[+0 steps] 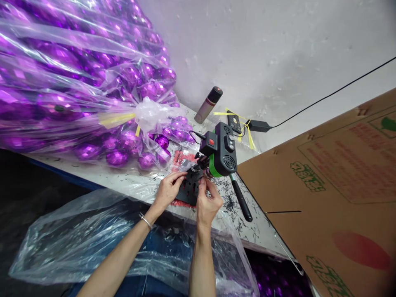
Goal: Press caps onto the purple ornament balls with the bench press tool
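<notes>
A small black and green bench drill press (226,144) stands on the white table, its black slotted base plate (186,192) in front of me. My left hand (168,189) is at the plate's left edge, thumb and fingers pinched together; what they hold, if anything, is too small to tell. Over the plate's right side, just below the drill head, my right hand (208,200) is closed in a pinch, and its contents are hidden. A black lever handle (241,199) slants down to the right of the press. Red and white plastic (179,160) lies under and behind the plate.
Large clear bags of shiny purple faceted balls (117,140) fill the left. A spray can (208,104) and a black power adapter (259,126) sit toward the wall. A cardboard box (328,177) stands right. Dark shavings litter the table (247,231); clear plastic (77,235) covers my lap.
</notes>
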A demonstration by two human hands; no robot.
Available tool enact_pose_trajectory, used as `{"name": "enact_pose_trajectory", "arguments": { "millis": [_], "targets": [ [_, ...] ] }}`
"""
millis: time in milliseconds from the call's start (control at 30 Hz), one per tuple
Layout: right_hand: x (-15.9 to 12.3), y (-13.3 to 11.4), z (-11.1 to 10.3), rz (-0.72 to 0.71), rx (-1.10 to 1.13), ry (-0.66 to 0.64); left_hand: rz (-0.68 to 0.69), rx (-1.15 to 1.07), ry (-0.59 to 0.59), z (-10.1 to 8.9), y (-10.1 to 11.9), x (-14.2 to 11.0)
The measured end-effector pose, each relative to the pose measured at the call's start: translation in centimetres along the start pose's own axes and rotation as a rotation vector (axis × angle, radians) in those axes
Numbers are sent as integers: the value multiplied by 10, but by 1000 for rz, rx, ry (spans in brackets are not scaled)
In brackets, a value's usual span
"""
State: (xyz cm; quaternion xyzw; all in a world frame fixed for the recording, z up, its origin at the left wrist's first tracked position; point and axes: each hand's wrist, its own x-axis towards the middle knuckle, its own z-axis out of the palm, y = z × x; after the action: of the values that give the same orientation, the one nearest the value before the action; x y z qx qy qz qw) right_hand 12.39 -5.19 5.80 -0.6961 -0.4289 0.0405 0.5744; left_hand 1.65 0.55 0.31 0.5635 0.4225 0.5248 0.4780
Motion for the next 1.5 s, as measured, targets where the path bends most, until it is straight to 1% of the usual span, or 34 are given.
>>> {"name": "enact_pose_trajectory", "arguments": {
  "millis": [300,500,567,700,933,1133,1200,1333,1500],
  "targets": [
    [-2,-4,2,-73,-59,39,4,0,8,0,3,0],
    [-2,-5,9,-123,-173,166,18,-2,6,0,4,0],
    [-3,-5,8,-112,-164,146,21,-1,5,0,3,0],
    [-4,-3,3,-33,-52,32,17,3,12,0,3,0],
    [-1,-8,3,104,30,50,17,8,16,1,2,0],
    [0,-3,0,183,127,-14,23,16,13,0,1,0],
    [-3,-1,1,164,109,16,20,13,9,0,1,0],
    [-7,0,9,78,37,111,18,13,8,0,1,0],
    [-5,-1,19,102,53,165,32,11,5,0,1,0]
  ]
}}
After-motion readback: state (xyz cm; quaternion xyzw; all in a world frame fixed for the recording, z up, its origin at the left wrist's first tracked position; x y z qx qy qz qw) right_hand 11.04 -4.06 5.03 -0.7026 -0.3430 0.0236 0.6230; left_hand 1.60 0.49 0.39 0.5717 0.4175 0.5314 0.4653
